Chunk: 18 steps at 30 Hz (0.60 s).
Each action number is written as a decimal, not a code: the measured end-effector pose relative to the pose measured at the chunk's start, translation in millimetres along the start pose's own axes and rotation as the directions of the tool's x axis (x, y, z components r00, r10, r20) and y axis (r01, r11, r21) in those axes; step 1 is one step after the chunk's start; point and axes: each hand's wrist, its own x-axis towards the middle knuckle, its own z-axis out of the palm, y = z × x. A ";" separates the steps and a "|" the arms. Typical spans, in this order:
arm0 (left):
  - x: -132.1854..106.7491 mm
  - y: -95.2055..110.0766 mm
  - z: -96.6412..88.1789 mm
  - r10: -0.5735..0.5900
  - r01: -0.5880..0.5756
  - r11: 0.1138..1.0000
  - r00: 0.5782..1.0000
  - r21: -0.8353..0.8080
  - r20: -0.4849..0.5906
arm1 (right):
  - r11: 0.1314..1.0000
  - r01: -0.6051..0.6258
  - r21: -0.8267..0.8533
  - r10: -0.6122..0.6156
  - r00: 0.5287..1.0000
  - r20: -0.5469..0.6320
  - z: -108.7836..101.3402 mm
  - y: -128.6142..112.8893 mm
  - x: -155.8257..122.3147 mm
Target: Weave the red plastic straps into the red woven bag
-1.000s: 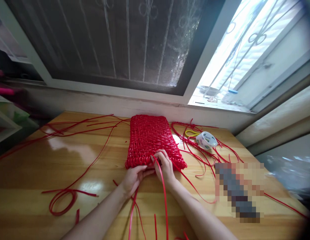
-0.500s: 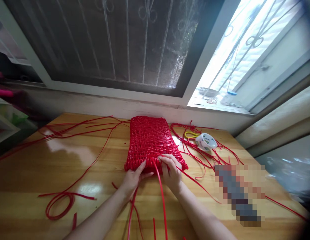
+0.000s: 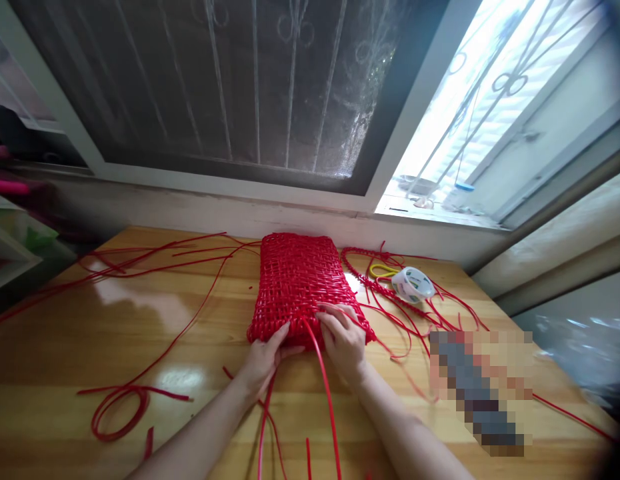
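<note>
A red woven piece [image 3: 299, 280], flat and rectangular, lies on the wooden table [image 3: 80, 347] with its near edge toward me. My left hand [image 3: 264, 359] holds that near edge, fingers on top and thumb below. My right hand [image 3: 346, 341] lies flat on the weave's near right corner with its fingers stretched out. A long red cord [image 3: 326, 393] comes out of the weave between my two hands and runs down toward me. Another thin red strand [image 3: 405, 373] trails off to the right from under my right hand and looks blurred.
Loose red cords [image 3: 140, 267] spread over the left of the table, with a coiled loop [image 3: 115, 410] near the front left. A white tape roll [image 3: 413, 283], a yellow loop [image 3: 383, 269] and a braided red cord [image 3: 363, 270] lie right of the weave. A blurred-out object [image 3: 477, 387] sits at right. A window wall runs behind.
My right hand has let go of the upright cord and moved right to lie flat on the weave's corner. My left hand's fingers have slid up onto the near edge.
</note>
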 end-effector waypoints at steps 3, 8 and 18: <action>0.3 -0.4 -0.6 0.003 -0.003 1.000 1.000 0.006 -0.012 | 0.998 -0.066 -0.007 0.065 0.997 -0.050 0.1 6.6 2.1; 0.8 -0.4 -1.1 0.008 -0.008 1.000 1.000 -0.009 -0.011 | 0.982 -0.188 0.029 0.190 0.978 -0.089 0.2 5.7 7.8; -0.4 0.8 -0.3 0.004 -0.002 0.999 0.998 -0.034 0.069 | 0.962 -0.274 0.014 0.272 0.961 0.055 -6.3 -1.9 17.1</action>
